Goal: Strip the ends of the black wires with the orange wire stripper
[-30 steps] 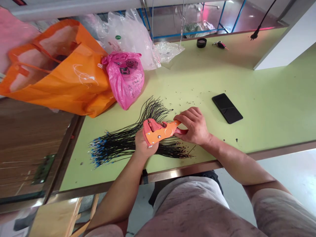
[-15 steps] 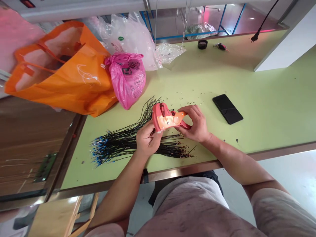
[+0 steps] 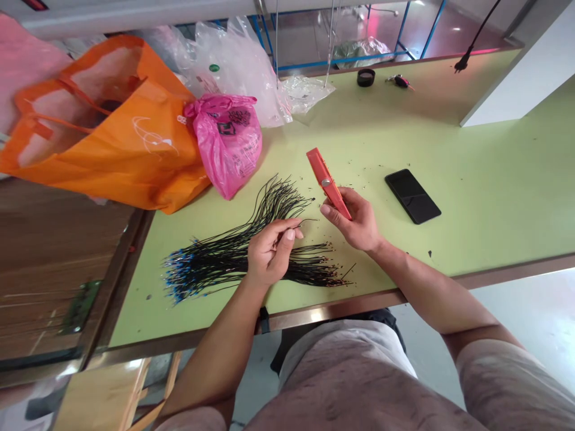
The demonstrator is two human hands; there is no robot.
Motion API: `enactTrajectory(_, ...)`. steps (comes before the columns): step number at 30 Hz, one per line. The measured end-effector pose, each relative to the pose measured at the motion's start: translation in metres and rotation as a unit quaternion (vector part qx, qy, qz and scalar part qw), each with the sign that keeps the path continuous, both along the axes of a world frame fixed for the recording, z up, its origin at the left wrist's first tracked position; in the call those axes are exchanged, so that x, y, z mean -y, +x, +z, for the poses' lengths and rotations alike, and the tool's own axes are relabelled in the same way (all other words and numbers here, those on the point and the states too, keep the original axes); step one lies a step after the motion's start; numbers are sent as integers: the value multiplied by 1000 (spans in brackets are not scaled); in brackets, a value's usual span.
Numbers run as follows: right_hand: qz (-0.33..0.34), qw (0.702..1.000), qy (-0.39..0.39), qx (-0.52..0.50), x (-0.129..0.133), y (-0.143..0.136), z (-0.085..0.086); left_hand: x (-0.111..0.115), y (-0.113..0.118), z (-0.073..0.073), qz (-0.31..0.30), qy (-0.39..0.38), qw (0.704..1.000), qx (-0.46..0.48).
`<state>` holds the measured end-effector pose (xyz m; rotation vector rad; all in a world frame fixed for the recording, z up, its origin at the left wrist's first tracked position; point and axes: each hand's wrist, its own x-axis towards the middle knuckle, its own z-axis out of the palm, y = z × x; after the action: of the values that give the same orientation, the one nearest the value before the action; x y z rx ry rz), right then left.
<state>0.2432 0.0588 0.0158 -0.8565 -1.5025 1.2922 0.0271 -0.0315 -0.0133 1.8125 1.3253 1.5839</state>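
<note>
Between thumb and fingers my left hand [image 3: 272, 250] pinches a thin black wire [image 3: 309, 220], whose end sticks out to the right. My right hand [image 3: 354, 219] is wrapped round the lower part of a red and orange hand tool [image 3: 324, 179], which points up and to the left, apart from the wire. Under and around my left hand lie many black wires [image 3: 224, 258] in two spread bundles, with blue and metal ends at the left. The right ends of the lower bundle look copper-coloured.
On the green table [image 3: 485, 197] a black phone [image 3: 413, 196] lies at the right. An orange bag [image 3: 121, 137] and a pink bag [image 3: 229, 143] stand at the left. A black ring [image 3: 365, 77], keys [image 3: 399, 81] and a hanging plug [image 3: 462, 62] are at the back.
The tool has come away from my left hand and turned, its head now pointing up and left. The wire end held in my left hand now shows.
</note>
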Motion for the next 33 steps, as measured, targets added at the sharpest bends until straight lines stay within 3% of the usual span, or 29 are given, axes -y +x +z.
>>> enactTrajectory(6, 3, 1000, -6, -10, -1, 0, 1, -4, 1, -5, 18, -46, 999, 5)
enactTrajectory(12, -14, 1000, -3, -16, -4, 2, 4, -21, -12, -6, 57, -55, 968, -237)
enactTrajectory(15, -17, 1000, -2, -21, -4, 2, 6, -26, -18, -15, 53, -78, 950, -299)
enactTrajectory(22, -14, 1000, 6, -6, -3, 1, 7, -32, -27, -31, 69, -72, 952, -289)
enactTrajectory(33, -11, 1000, 20, -5, -3, 2, 9, -34, -24, -29, 91, -42, 945, -313)
